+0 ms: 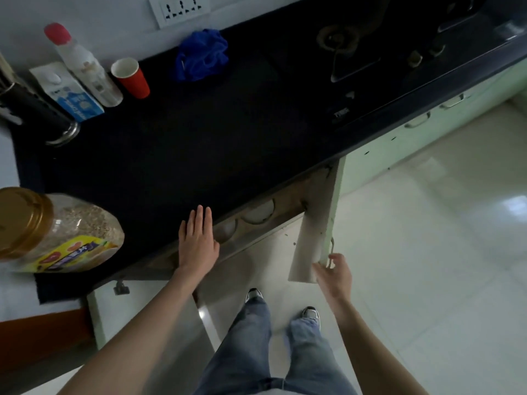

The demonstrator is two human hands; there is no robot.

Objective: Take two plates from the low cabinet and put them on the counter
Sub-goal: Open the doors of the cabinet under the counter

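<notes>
Left hand point(197, 240) lying flat on the counter point(176, 155) edge, fingers straight and together, holding nothing. Right hand point(335, 273) at 5 o'clock, fingers loosely curled at the open cabinet door point(316, 223), touching its handle point(330, 253). Plates point(258, 213) showing inside the low cabinet, just under the counter edge.

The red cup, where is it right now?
In the head view, the red cup stands upper left on the dark counter, between the white bottle and the blue cloth.
</notes>
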